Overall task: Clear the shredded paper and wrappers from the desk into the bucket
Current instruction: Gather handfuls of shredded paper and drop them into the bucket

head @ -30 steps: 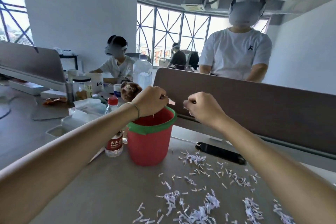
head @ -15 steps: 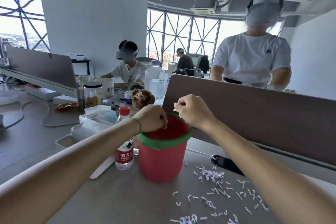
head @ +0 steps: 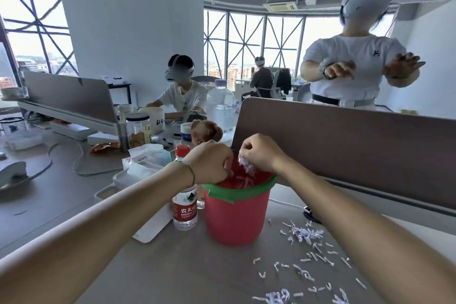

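Observation:
A red bucket (head: pixel 234 219) with a green rim stands on the grey desk (head: pixel 172 271). Both my hands hover over its mouth. My right hand (head: pixel 261 153) is curled around a clump of white shredded paper (head: pixel 246 166), and strips spill from it into the bucket. My left hand (head: pixel 212 161) is curled at the bucket's left rim, fingertips dipped inside; what it holds is hidden. More shredded paper (head: pixel 306 234) lies scattered on the desk to the right of the bucket and toward the near edge.
A small water bottle (head: pixel 185 205) stands just left of the bucket, beside a white tray (head: pixel 153 227). A brown divider panel (head: pixel 345 145) runs behind the bucket. A black object (head: pixel 311 215) lies by the divider. Jars, tissues and cables crowd the left; a person stands beyond the divider.
My right hand moved left over the bucket and paper now falls from it. My left hand dropped to the rim. The view tilted up, showing less of the desk.

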{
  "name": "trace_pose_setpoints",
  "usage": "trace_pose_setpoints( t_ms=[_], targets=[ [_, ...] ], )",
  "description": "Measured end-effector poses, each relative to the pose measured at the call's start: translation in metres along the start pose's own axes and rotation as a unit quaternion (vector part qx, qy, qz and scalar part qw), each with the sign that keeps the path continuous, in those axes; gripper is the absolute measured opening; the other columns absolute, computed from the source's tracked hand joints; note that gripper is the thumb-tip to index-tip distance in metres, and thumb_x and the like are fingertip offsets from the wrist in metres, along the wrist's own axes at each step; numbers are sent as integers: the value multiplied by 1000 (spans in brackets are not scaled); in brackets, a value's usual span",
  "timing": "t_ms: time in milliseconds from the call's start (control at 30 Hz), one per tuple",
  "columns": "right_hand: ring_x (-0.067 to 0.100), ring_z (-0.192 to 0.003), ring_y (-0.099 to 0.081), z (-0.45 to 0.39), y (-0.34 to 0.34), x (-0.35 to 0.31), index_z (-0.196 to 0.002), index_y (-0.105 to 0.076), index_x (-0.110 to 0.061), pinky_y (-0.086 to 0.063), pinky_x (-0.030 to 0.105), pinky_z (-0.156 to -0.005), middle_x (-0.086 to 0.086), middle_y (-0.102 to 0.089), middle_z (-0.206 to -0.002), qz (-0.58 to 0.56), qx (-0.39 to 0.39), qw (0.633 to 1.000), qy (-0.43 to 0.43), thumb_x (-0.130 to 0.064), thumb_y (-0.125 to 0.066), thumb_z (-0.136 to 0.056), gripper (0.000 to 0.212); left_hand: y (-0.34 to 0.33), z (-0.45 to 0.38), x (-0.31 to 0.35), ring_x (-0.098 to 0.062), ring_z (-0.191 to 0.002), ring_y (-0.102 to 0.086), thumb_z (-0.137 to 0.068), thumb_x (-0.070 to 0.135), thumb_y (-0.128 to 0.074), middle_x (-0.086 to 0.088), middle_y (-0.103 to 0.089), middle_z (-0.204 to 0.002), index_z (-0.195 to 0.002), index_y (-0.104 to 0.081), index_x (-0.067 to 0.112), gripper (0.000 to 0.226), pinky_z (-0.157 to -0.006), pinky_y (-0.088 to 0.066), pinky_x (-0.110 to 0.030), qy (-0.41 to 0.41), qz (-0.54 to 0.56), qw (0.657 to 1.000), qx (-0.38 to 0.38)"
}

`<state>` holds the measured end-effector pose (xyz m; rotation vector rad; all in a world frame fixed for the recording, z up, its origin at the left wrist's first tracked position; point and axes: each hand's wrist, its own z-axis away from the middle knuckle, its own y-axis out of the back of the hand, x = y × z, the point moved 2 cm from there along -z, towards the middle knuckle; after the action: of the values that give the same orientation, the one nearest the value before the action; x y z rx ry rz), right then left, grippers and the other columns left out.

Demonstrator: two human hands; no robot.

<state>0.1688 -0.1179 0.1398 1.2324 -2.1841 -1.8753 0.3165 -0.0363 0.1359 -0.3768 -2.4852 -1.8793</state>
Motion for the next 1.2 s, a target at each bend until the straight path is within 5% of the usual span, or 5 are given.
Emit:
trace_pose_setpoints(
  t_ms=[400,733,1033,1133,1200],
  targets=[
    [10,-89,-68,37,43,1,-100,-78,-21,-48,24,-74,-7,-74,-91,-24,-1,999,45,-22,-61,-94,18,12,4,26,-17,-87,-67,-91,30,-51,9,-72,-96,-100,-71,35,22,-76,-57,-35,-4,-17,999,32],
    [13,-93,-68,131,84,54,-105,-73,-27,-54,35,-81,-9,-74,-98,62,26,998,-9,-23,-55,-87,26,-6,25,127,-18,-94,-62,-97,39,-50,7,-67,-95,-107,-65,30,20,-74,-43,-33,-153,-30,980,125],
    [22,-116,-64,195,76,120,-124,-65,-27,-51,37,-92,-2,-70,-126,98,2,992,-79,-31,-60,-91,34,-80,34,166,-25,-116,-61,-98,44,-51,-1,-66,-125,-133,-55,32,37,-89,-47,-34,-112,20,993,16],
    [24,-112,-66,212,71,140,-124,-65,-26,-52,37,-89,0,-71,-123,95,-13,990,-105,-47,-55,-89,42,-116,31,160,-22,-128,-53,-99,44,-50,0,-57,-140,-141,-49,31,44,-100,-44,-33,-86,47,994,-45],
    [22,-103,-69,224,69,156,-128,-64,-28,-55,40,-88,0,-72,-122,87,-18,988,-123,-33,-58,-92,37,-141,27,153,-21,-139,-43,-98,49,-47,-1,-47,-151,-148,-40,30,54,-110,-40,-35,-65,57,992,-92]
  ],
)
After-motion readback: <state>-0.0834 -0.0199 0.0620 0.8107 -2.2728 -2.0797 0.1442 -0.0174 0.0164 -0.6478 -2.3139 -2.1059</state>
